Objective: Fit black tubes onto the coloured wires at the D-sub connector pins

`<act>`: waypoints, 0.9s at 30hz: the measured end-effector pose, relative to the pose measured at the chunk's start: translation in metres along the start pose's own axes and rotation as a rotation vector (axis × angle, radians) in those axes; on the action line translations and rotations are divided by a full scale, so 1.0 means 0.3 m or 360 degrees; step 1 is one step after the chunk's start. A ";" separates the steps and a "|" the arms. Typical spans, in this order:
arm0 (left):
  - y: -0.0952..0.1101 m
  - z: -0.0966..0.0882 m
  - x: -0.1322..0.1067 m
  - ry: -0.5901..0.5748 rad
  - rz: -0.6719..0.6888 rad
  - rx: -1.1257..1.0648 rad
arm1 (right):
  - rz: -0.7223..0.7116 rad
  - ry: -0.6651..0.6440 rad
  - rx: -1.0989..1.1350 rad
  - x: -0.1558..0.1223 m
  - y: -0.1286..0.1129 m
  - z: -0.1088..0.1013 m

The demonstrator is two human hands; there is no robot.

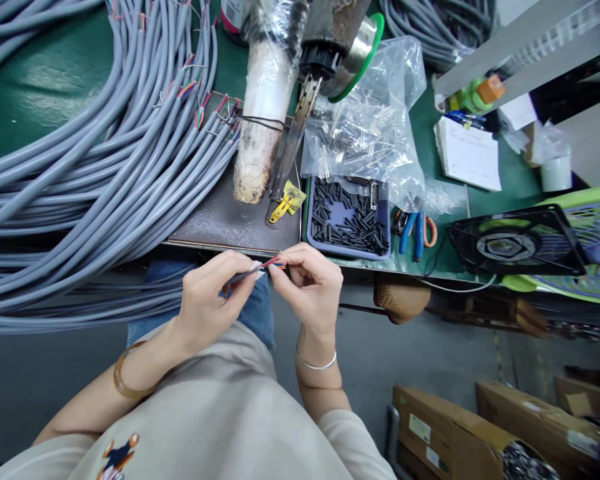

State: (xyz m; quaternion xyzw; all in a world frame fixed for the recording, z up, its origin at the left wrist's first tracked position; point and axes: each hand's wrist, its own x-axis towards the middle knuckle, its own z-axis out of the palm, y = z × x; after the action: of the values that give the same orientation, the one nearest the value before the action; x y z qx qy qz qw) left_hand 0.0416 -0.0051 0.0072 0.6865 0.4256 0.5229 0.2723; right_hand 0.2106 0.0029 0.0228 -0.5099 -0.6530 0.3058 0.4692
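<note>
My left hand [211,293] pinches the end of a grey cable [237,278] just below the bench edge. Thin coloured wires [274,263] stick out of that cable end. My right hand [311,283] is closed, with its fingertips pinching those coloured wires. Both hands meet in front of the metal plate [220,220] on the bench. A large bundle of grey cables [90,180] with stripped coloured ends lies on the left of the green bench.
A blue tray [347,220] of short black tubes sits right of the plate, under a clear plastic bag [375,127]. Blue-and-orange cutters [416,230], a black fan [517,243], a wrapped tool [265,113] and a solder spool [363,47] stand nearby. Cardboard boxes [455,433] lie on the floor.
</note>
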 end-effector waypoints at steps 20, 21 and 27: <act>0.001 -0.018 0.009 -0.0070 0.0029 -0.0028 | -0.0178 -0.0004 -0.0162 -0.010 -0.010 0.000; -0.001 -0.020 0.009 -0.0085 0.0037 -0.0016 | -0.0293 -0.0020 -0.0271 -0.013 -0.009 -0.001; -0.007 -0.019 0.009 -0.0051 0.0018 0.0004 | -0.0422 0.0002 -0.0392 -0.026 -0.006 0.004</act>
State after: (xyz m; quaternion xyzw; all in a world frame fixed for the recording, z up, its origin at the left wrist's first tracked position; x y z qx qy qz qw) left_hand 0.0359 -0.0020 0.0084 0.6977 0.4180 0.5127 0.2751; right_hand 0.2092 -0.0049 0.0215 -0.4731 -0.7468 0.1587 0.4397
